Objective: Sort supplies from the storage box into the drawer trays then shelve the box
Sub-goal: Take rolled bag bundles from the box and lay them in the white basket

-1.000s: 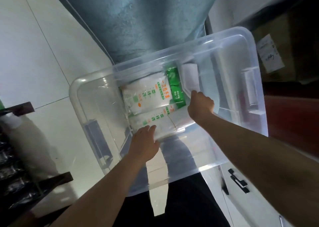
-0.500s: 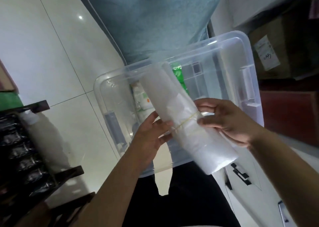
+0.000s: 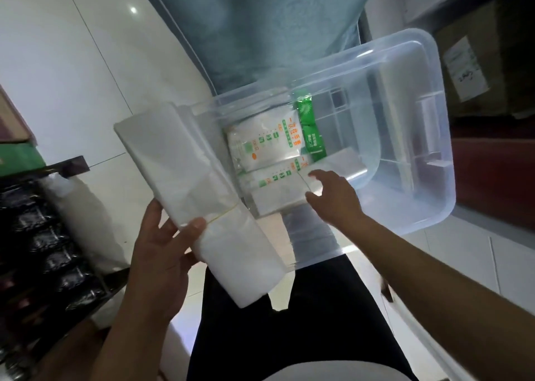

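So the left hand point(image 3: 160, 253) grips a long bundle point(image 3: 197, 195) of clear plastic bags, thumb curled over the front right at the thin rubber band point(image 3: 221, 217) around its middle, fingers behind it. The bundle is held tilted, up out of the box point(image 3: 434, 137), covering the box's left end from this angle.

The right hand point(image 3: 333, 195) is down inside the clear box, fingers loosely spread and reaching onto a second, flatter bag bundle point(image 3: 280, 198) at the near wall. Looks like it's touching it, fingertips on top, but I can't tell if it's really got hold of it.

Also in the box: two white packs point(image 3: 260, 143) with green and orange print, one behind the other, and a green pack point(image 3: 309, 128) just beside them on the right. The rest of the box floor is bare plastic.

Box sits over the person's dark trousers point(image 3: 275, 322). Dark racking point(image 3: 43, 250) is off to the left, on white tile.
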A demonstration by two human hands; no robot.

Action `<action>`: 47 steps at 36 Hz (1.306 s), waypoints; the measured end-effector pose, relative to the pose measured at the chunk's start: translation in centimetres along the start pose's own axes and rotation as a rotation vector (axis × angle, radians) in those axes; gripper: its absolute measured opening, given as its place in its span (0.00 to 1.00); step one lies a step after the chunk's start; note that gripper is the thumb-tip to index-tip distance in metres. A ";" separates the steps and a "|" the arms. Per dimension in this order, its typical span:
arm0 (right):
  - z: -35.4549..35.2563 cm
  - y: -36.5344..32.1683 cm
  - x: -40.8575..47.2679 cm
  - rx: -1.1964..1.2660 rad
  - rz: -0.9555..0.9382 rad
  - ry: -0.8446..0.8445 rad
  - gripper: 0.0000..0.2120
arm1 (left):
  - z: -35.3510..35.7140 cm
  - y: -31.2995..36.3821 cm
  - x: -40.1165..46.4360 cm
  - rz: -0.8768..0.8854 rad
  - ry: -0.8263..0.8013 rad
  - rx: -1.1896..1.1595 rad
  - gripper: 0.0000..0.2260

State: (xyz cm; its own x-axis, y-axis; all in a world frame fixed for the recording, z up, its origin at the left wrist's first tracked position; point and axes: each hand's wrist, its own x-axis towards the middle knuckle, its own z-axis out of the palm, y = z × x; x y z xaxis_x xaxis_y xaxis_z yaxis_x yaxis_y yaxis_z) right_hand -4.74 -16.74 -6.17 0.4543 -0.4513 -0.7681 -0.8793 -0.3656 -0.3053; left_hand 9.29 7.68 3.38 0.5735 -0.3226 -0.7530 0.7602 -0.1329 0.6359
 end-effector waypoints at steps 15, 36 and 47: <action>6.9 2.3 6.4 -0.976 -0.400 -0.149 0.15 | 1.8 -0.5 1.0 -0.043 0.048 -0.089 0.25; -7.3 -3.7 -5.8 0.186 -0.066 0.375 0.11 | 0.7 8.8 -3.4 0.103 -0.099 -0.025 0.28; -15.4 -1.3 -23.7 0.872 0.012 0.701 0.05 | 8.5 14.1 -3.7 0.209 -0.432 0.123 0.23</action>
State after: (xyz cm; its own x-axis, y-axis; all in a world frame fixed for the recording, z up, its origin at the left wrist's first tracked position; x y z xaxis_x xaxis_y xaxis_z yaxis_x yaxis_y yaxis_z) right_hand -12.22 -18.08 21.10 0.1835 -0.9107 -0.3700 -0.5586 0.2131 -0.8016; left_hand 15.32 -1.01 16.59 0.5114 -0.7096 -0.4847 0.5857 -0.1249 0.8009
